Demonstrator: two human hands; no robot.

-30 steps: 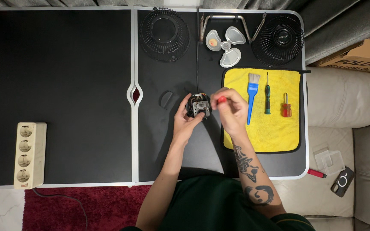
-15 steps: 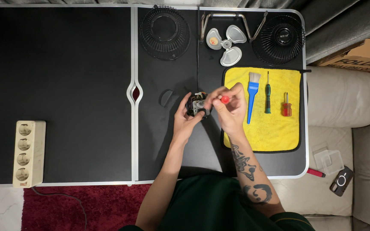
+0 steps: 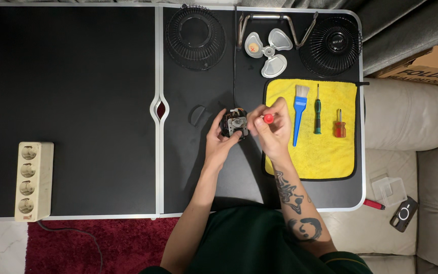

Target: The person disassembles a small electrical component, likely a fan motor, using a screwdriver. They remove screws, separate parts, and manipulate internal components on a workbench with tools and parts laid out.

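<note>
My left hand (image 3: 220,143) cups the small dark metal fan motor (image 3: 233,124) at table centre; my right hand (image 3: 272,131), at its three o'clock, pinches a red-handled screwdriver (image 3: 267,118). Black folding table (image 3: 77,101); yellow cloth (image 3: 325,152) further right.

Person's own body, seen from above: two bare forearms, no sleeves past the elbows, no watch, rings or gloves visible. Left hand (image 3: 220,143) and forearm were unmarked. Right hand (image 3: 272,133) was unmarked too, but right forearm carried dark tattoos (image 3: 294,203): a swirling, curling pattern approx. mid-forearm, then a rounder ring-like shape w/ a wavy line nearer the elbow. Torso was covered by a dark green garment (image 3: 249,241), plain fabric, soft folds, a short sleeve edge showing at right upper arm. Fingernails short, unpainted as far as could be told.
</note>
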